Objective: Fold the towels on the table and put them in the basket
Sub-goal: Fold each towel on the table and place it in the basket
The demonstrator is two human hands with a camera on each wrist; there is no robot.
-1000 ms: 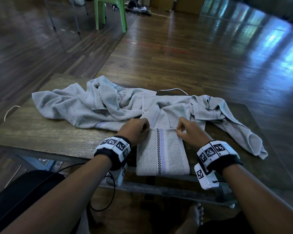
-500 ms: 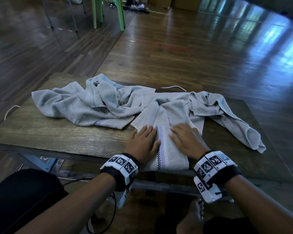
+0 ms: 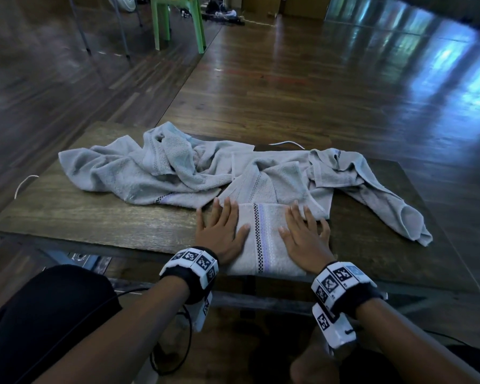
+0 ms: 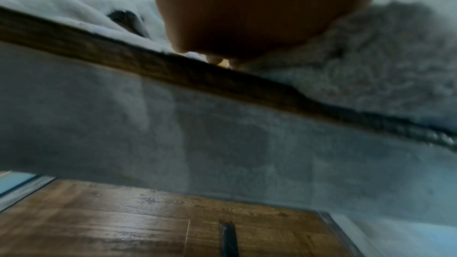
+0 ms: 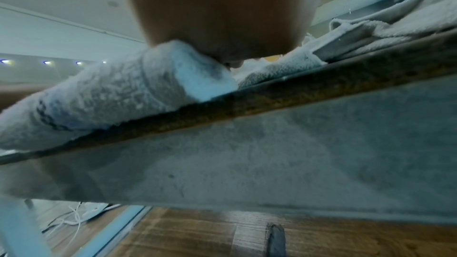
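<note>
On the near edge of the wooden table (image 3: 100,217), a folded grey towel (image 3: 263,245) lies flat, its checkered and lilac stripe running away from the person. Both hands press down on it with straight, slightly spread fingers, holding nothing: the left hand (image 3: 222,234) covers the towel's left edge, its outer fingers reaching onto bare wood, and the right hand (image 3: 305,239) lies on the towel's right part, fingertips touching the crumpled cloth behind. Each wrist wears a band with black-and-white markers. Behind the folded towel, loose grey towels (image 3: 155,173) sprawl in a heap across the table, one trailing toward the right corner (image 3: 399,214). No basket shows in any view. From the left wrist view, the heel of the left hand (image 4: 259,11) rests at the table's edge with terry cloth just to its right; the right wrist view shows the right hand (image 5: 222,11) bearing on the thick folded edge (image 5: 118,93). A green plastic chair (image 3: 178,20) stands on the wooden floor beyond.
</note>
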